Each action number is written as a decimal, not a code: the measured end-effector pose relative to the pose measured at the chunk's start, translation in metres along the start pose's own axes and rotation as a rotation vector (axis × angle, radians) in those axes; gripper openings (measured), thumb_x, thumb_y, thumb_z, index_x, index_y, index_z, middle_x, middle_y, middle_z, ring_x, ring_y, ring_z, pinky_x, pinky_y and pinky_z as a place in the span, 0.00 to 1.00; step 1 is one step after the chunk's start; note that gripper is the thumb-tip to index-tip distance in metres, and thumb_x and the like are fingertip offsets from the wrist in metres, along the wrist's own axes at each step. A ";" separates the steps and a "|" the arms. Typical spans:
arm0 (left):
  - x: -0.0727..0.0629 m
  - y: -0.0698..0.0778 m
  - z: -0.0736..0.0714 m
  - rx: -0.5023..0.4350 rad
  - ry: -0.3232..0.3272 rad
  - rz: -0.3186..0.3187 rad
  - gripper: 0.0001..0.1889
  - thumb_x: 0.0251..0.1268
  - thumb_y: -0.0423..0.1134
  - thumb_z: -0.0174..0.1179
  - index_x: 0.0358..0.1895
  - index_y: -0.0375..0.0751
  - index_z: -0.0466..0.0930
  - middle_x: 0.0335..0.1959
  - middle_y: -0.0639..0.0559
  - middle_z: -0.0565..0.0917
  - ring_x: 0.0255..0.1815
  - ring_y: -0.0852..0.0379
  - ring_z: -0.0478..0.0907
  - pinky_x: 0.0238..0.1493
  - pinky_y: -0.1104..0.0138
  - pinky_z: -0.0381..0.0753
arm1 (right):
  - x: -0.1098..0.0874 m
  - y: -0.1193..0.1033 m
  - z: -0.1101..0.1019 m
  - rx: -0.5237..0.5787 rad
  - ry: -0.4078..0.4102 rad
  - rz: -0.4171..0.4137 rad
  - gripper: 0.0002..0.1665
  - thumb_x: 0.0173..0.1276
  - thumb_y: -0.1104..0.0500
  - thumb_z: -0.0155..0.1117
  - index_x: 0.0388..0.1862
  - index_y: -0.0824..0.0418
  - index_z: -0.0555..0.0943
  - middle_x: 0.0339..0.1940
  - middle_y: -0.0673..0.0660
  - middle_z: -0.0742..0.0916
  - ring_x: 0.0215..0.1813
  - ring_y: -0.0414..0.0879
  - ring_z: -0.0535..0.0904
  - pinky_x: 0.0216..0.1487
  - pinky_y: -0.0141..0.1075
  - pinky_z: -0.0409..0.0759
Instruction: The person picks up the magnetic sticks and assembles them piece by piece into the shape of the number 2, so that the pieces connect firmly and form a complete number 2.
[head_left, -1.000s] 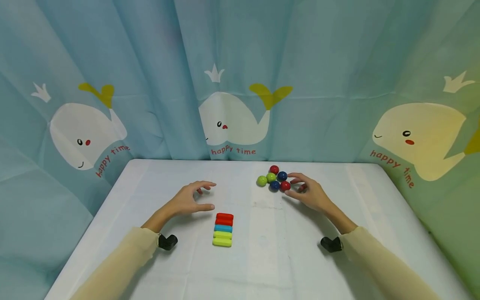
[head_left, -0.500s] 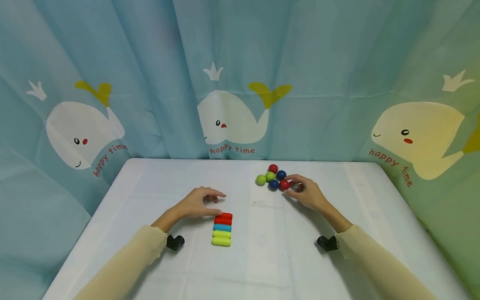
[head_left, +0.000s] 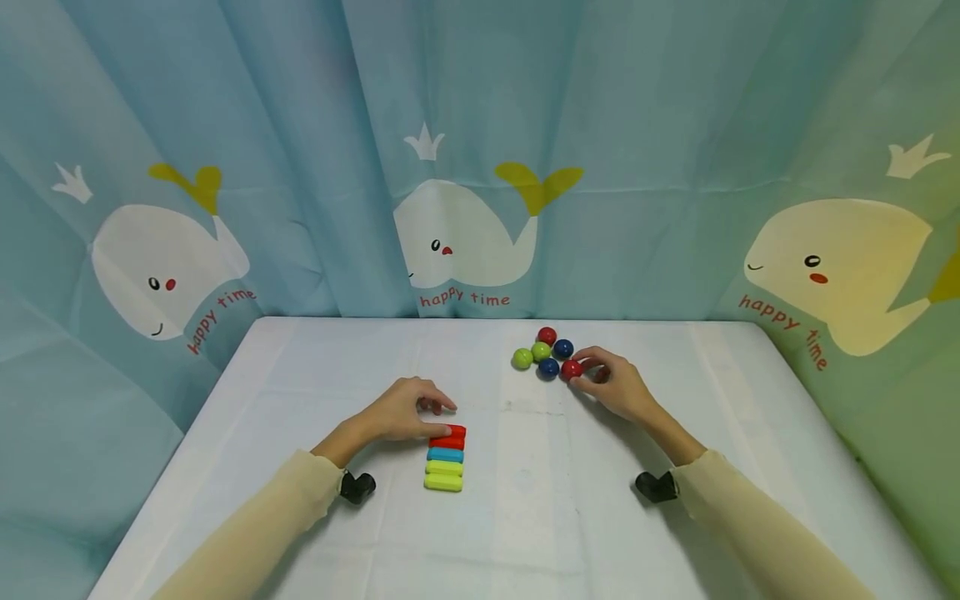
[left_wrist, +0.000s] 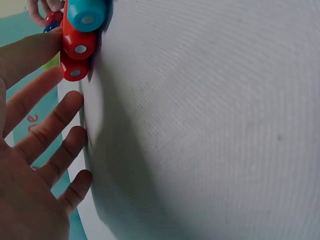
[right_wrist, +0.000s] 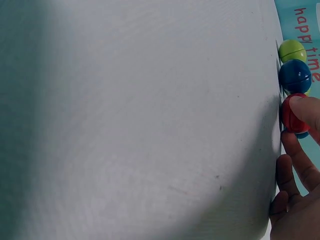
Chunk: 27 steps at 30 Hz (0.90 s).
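Right hand on a glossy red ball, left hand at a red bar with rounded edges

The right thumb and a finger pinch the ball at the near right corner of its cluster. The left fingers are spread and fairly straight; the left thumb overlaps the left part of the bar, the farthest in a row of five, and no closed hold shows there.

That bar's long axis runs left to right in front of the person, its left end toward the left hand, plainly the nearer one. The right hand is well apart from it, farther off and to the right.

Side by side toward the person come a second red bar, a blue bar and two yellow-green bars. Beside the pinched ball sit two glossy blue balls, two glossy green balls and, at the back, another glossy red ball. All lie on a white-covered table.

The left wrist view cuts off the row past the blue bar, and whether the left index finger touches a bar cannot be told. In the right wrist view, the thumb covers part of the ball, and the balls behind are mostly hidden.
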<state>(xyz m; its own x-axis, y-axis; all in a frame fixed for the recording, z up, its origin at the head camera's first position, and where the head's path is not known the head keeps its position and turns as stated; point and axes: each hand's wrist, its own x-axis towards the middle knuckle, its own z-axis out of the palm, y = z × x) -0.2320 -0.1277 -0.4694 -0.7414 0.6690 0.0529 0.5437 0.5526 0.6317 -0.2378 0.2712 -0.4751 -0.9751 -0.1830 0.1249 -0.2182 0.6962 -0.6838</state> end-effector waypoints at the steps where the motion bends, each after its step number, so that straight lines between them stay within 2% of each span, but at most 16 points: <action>1: 0.000 0.000 0.001 0.002 0.006 0.010 0.14 0.61 0.46 0.75 0.48 0.48 0.91 0.35 0.62 0.84 0.39 0.57 0.77 0.46 0.63 0.76 | 0.000 0.000 0.000 0.001 0.000 0.001 0.21 0.68 0.60 0.72 0.59 0.59 0.81 0.48 0.62 0.87 0.41 0.52 0.77 0.44 0.43 0.76; 7: 0.003 -0.004 0.005 0.005 0.038 0.046 0.10 0.63 0.45 0.74 0.44 0.49 0.92 0.33 0.66 0.84 0.38 0.61 0.79 0.43 0.64 0.79 | -0.001 0.001 0.000 0.002 -0.001 0.007 0.21 0.68 0.60 0.72 0.59 0.59 0.80 0.49 0.61 0.87 0.41 0.52 0.78 0.44 0.43 0.77; 17: 0.003 -0.003 0.001 -0.020 0.010 0.044 0.07 0.61 0.42 0.75 0.40 0.48 0.92 0.34 0.63 0.85 0.36 0.60 0.78 0.41 0.67 0.79 | -0.002 0.003 0.000 0.012 0.005 0.031 0.22 0.68 0.59 0.73 0.59 0.61 0.80 0.49 0.61 0.87 0.43 0.53 0.78 0.46 0.43 0.77; 27: 0.006 -0.001 0.003 -0.013 -0.003 0.016 0.07 0.63 0.43 0.74 0.42 0.49 0.91 0.36 0.63 0.85 0.39 0.60 0.77 0.44 0.66 0.78 | -0.005 0.003 0.000 0.012 0.009 0.040 0.20 0.67 0.60 0.74 0.56 0.62 0.81 0.45 0.61 0.86 0.41 0.52 0.78 0.42 0.39 0.77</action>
<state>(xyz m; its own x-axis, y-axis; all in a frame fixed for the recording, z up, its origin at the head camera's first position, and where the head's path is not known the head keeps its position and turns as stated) -0.2355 -0.1231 -0.4718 -0.7315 0.6792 0.0605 0.5502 0.5355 0.6406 -0.2337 0.2743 -0.4773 -0.9835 -0.1487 0.1033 -0.1782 0.6943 -0.6973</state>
